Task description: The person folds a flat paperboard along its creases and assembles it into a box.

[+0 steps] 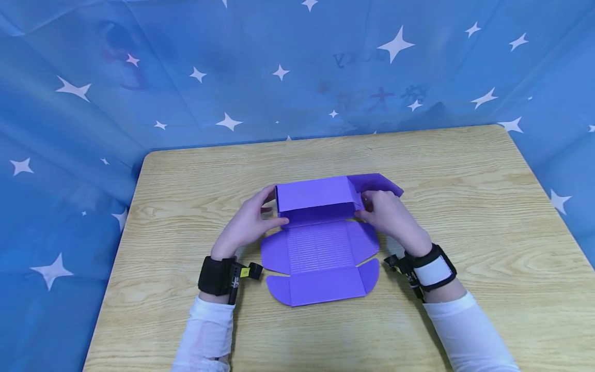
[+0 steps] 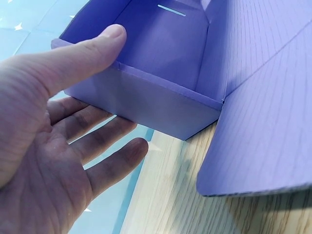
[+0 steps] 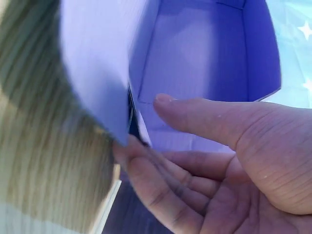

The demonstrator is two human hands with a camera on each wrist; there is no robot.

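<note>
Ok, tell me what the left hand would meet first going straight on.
Most likely the end wall of the purple box; the left hand has its thumb over that wall's rim.

- Table [image 1: 176,206]: pale wood-look top, grain running mostly left to right; both far corners rounded.
- On it, near the middle: one purple cardboard box [image 1: 316,194], part folded, part spread out.
- Near portion: ribbed panel [image 1: 318,248] laid out low over the wood, side flaps [image 1: 275,253] splayed left and right, rounded tabs [image 1: 279,289] at the near end.
- Far portion: walls raised, open side facing near edge; whether its base touches the wood, cannot tell.
</note>
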